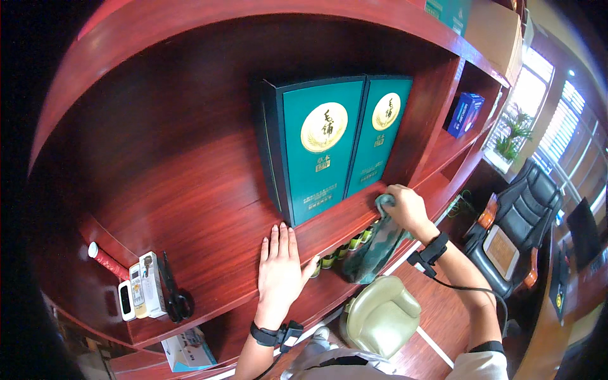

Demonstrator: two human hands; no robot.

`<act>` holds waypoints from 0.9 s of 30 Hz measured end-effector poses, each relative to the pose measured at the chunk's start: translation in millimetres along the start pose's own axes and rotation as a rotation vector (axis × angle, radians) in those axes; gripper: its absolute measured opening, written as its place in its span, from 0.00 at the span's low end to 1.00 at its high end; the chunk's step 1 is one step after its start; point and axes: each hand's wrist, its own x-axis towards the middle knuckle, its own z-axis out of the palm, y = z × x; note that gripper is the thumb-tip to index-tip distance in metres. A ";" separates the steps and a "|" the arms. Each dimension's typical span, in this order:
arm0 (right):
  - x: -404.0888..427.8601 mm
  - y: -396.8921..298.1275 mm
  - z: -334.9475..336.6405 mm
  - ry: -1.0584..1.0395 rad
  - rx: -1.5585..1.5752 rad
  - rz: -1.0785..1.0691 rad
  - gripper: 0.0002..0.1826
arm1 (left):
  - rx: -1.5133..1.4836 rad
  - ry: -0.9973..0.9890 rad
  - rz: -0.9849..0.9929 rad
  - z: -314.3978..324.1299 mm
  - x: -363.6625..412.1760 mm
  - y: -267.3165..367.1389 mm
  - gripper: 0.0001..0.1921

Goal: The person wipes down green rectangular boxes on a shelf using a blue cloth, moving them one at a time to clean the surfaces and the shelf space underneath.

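Observation:
My left hand lies flat on the red-brown wooden shelf near its front edge, palm down, fingers slightly apart, holding nothing. In my right hand is the upper end of a green patterned cloth, which hangs over the shelf's front edge. Two tall green boxes with round gold emblems stand side by side on the shelf, just behind both hands. Below the edge, partly behind the cloth, is a row of several small green-and-dark containers.
Black-handled scissors, a white box, a small white device and a red tube lie at the shelf's left end. A blue box sits in a side compartment. Behind me stand a green stool and a black office chair.

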 end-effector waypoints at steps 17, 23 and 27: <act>-52.7 0.3 69.5 0.351 0.853 0.196 0.10 | 0.073 -0.059 0.076 -2.4 5.7 -6.9 0.40; -40.3 35.5 74.1 0.519 0.633 0.310 0.11 | 0.082 -0.074 0.093 0.7 7.9 -3.2 0.39; -39.6 40.7 73.8 0.377 0.664 0.300 0.12 | 0.121 -0.050 0.091 1.7 5.5 -5.5 0.38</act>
